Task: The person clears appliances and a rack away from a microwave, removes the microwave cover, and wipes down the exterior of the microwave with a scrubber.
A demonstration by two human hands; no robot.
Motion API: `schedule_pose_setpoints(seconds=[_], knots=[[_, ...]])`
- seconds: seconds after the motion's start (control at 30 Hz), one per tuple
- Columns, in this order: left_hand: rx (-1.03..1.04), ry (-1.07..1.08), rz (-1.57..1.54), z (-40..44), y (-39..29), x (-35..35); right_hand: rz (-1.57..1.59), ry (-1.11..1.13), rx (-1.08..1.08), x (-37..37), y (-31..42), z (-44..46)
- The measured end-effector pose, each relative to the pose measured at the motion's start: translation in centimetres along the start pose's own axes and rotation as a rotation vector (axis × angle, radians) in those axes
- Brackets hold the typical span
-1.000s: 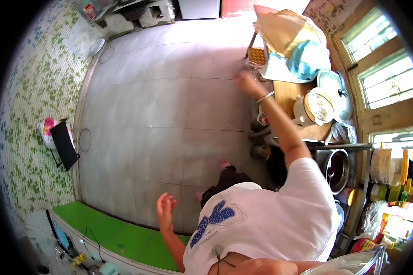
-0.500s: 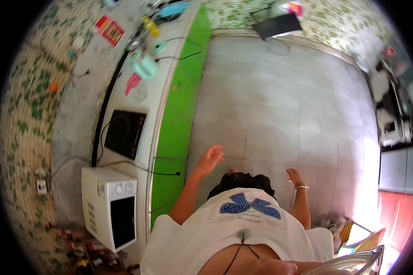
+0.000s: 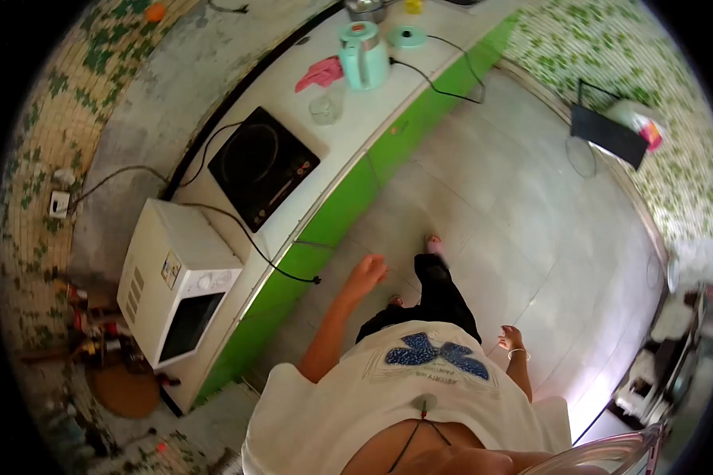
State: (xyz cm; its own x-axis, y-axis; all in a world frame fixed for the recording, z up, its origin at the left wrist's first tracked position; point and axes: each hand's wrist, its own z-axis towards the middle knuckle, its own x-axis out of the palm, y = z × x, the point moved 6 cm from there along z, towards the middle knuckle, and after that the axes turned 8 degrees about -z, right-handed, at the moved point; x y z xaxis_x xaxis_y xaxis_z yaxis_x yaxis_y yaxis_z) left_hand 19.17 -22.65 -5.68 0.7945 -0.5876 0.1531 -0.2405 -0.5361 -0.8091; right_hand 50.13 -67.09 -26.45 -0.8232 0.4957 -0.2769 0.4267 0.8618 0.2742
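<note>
My left hand (image 3: 367, 274) is held in front of the green cabinet fronts (image 3: 341, 207), its fingers loosely curled with nothing visible in them. On the other side of my body, my right hand (image 3: 511, 339), with a bracelet at the wrist, hangs over the tiled floor (image 3: 523, 237). Its fingers are slightly bent and apart, and it holds nothing. Closest to my left hand is a black plug (image 3: 317, 280) on a cable hanging over the counter edge. Neither hand touches anything.
On the white counter (image 3: 337, 158) are a black induction cooktop (image 3: 261, 166), a white microwave (image 3: 174, 277), a mint-green kettle (image 3: 363, 59), a pink cloth (image 3: 320, 74) and a clear glass (image 3: 323, 110). A black folding stand (image 3: 608, 136) is by the far wall.
The view has turned left from the cluttered table to the counter. My right hand has come back from its outstretched position to beside my body. My left hand's fingers are more curled.
</note>
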Motion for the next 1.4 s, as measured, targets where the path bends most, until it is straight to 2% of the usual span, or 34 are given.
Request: schedule_pose_setpoints(seconds=[0.03,0.1,0.13,0.17,0.2,0.23,0.3,0.33,0.37,0.4,0.43,0.47,0.5,0.53,0.57,0.6,0.67,0.73,0.77,0.87,0.93,1.0,1.07,1.1,1.13,1.17,1.2,1.33,1.4], knots=[[0.027,-0.006,-0.037,2.1,-0.8,0.9,-0.154,0.044,-0.099,-2.2,3.8,2.2],[0.028,-0.067,-0.088,5.5,-2.4,1.1,-0.368,0.108,-0.279,-5.5,6.4,7.1],[0.016,-0.110,-0.121,6.1,-2.9,1.0,-0.386,0.115,-0.280,-7.1,7.4,9.6],[0.019,-0.120,-0.129,6.5,-3.9,1.3,-0.843,0.080,-0.485,-8.0,9.7,12.1],[0.084,-0.141,-0.113,7.0,-5.3,1.4,-1.294,0.032,-0.688,-7.3,13.8,10.7],[0.144,-0.159,-0.098,7.4,-6.4,1.5,-1.632,-0.186,-1.056,-7.2,18.4,8.1],[0.153,-0.189,-0.102,7.6,-6.6,0.9,-1.477,-0.248,-0.855,-8.1,24.3,12.4],[0.166,-0.224,-0.100,7.5,-6.6,0.3,-0.810,-0.234,-0.470,-9.1,27.0,13.8],[0.165,-0.223,-0.108,7.4,-6.9,0.0,-1.057,-0.303,-0.795,-7.6,31.6,13.4],[0.099,-0.279,-0.125,7.2,-6.7,-0.5,-0.811,-0.228,-0.704,-6.2,35.8,12.2],[0.035,-0.336,-0.143,7.1,-6.4,-1.1,-0.793,-0.218,-0.891,-4.0,39.9,12.0],[0.040,-0.341,-0.154,7.2,-6.0,-1.5,-0.954,-0.302,-1.226,-1.5,43.6,11.9],[0.018,-0.414,-0.197,7.1,-4.9,-2.2,-0.695,-0.103,-0.905,0.6,46.8,11.0],[-0.010,-0.491,-0.241,7.1,-4.2,-2.9,-0.668,0.013,-0.847,3.4,50.0,8.5],[-0.014,-0.507,-0.255,7.2,-4.2,-3.2,-0.672,0.030,-0.903,6.1,52.7,7.5],[-0.017,-0.532,-0.279,7.2,-4.1,-3.5,-0.741,0.056,-1.056,8.7,55.4,4.9],[-0.011,-0.581,-0.320,8.0,-4.7,-4.4,-0.807,0.136,-1.080,13.6,59.3,2.0],[0.005,-0.602,-0.333,9.3,-6.3,-5.0,-0.799,0.359,-1.011,17.7,60.7,1.0],[-0.003,-0.602,-0.339,10.0,-7.3,-5.5,-0.806,0.360,-1.003,18.8,61.3,0.7],[0.050,-0.614,-0.365,14.7,-10.8,-8.3,-1.251,0.394,-1.214,21.8,64.0,-2.9],[0.151,-0.547,-0.410,17.4,-12.0,-10.2,-1.258,0.345,-1.401,21.9,64.7,-1.9],[0.119,-0.530,-0.354,20.1,-14.3,-12.2,-1.112,0.331,-1.282,21.2,65.7,1.3],[0.248,-0.514,-0.467,22.7,-14.1,-14.2,-0.904,0.398,-1.012,20.1,66.8,3.4],[0.256,-0.520,-0.478,23.7,-14.1,-15.3,-0.907,0.418,-1.083,19.7,67.8,4.0],[0.267,-0.572,-0.356,24.1,-16.4,-15.8,-0.920,0.360,-0.971,19.1,68.5,4.8],[0.296,-0.528,-0.398,24.7,-17.4,-16.2,-0.877,0.417,-0.894,19.4,69.5,3.9],[0.172,-0.583,-0.263,24.2,-19.5,-16.6,-0.833,0.452,-0.816,19.5,70.5,3.4],[0.101,-0.686,-0.336,25.0,-19.7,-17.7,-1.053,0.435,-0.808,21.2,73.8,2.6],[0.120,-0.744,-0.388,25.2,-19.9,-17.7,-1.250,0.479,-0.919,22.7,75.6,2.4]])
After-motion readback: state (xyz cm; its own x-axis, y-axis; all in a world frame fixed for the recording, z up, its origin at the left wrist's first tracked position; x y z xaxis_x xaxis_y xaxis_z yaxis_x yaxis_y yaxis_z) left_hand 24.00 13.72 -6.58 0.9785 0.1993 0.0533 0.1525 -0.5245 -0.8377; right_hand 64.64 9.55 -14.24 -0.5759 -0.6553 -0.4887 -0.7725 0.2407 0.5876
